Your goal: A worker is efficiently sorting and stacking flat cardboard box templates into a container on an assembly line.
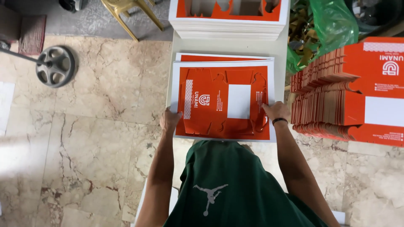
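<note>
while both arms reached forward from a green shirt (223, 189), the left hand (169, 120) lay at the left edge of the top printed sheet (223, 103), fingers curled loosely against the white border; whether it pinched the sheet could not be told. the right hand (276, 111), a dark band at its wrist, rested on the sheet's right side with fingers bent down onto the orange print, pressing rather than clearly gripping. that sheet was flat card, orange with a white margin, a white rectangle near its middle and die-cut outlines of a box blank. it topped a low stack on a pale surface (235, 47), with one more sheet edge showing just behind it. one taller stack of sheets (229, 23) sat at the far end of the surface, its top sheet orange with the middle punched out. to the right stood two rows of punched-out blanks (332, 98), orange card with ragged tabbed edges, packed tight and leaning, a larger orange panel with a white rectangle lying over them. one green plastic bag (332, 23) held card scraps beyond them. the floor (84, 138) was veined marble tile, glossy, and carried one grey spoked wheel (55, 66) on a rod and the legs of one yellow plastic chair (126, 14)
</note>
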